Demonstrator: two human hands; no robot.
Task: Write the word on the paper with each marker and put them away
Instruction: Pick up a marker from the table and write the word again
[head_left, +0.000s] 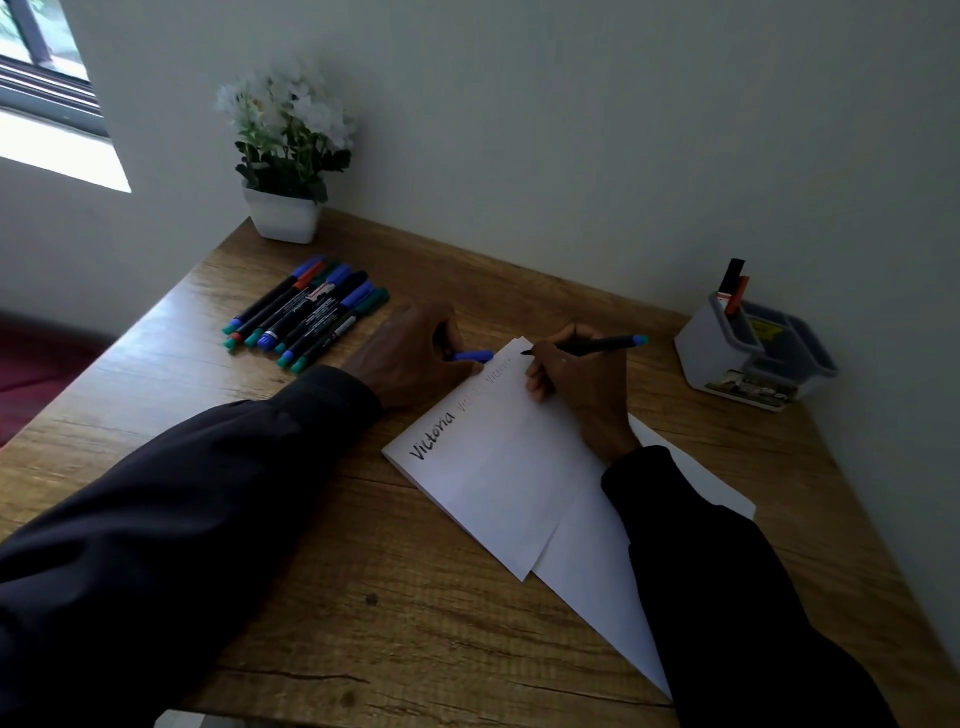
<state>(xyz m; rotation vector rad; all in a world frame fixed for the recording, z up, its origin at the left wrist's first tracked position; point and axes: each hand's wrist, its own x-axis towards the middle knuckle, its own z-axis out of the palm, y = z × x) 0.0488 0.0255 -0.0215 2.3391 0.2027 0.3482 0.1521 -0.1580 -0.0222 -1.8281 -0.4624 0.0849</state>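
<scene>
White paper (498, 467), a thin rectangular sheet, is laid at the middle of the brown wooden table (363, 597), skewed so that its top edge runs toward one o'clock, with a second white sheet (597, 571) partly beneath it toward five o'clock. The word "Victoria" is seen written along that edge, once boldly in black and twice more faintly. A slim black marker (597, 345) with a teal end is pinched in the curled fingers of the right hand (576, 384), its tip set at the paper's far corner, at twelve o'clock. A small blue cap (472, 356) is gripped in the curled fingers of the left hand (410, 358), which is placed at the sheet's eleven o'clock edge; contact with the sheet cannot be told. A row of markers (306, 312) with blue, teal and red caps is laid at ten o'clock, near white potted flowers (285, 150); a white and grey organiser box (748, 358), with a black and a red marker standing in it, is set at two o'clock. The black marker is judged light, stiff and smooth, so a low grip near the tip is suited to writing and a mid-barrel grip to capping and carrying. The paper is judged flimsy and apt to slide, and is best steadied by a flat hand beside the line being written.
</scene>
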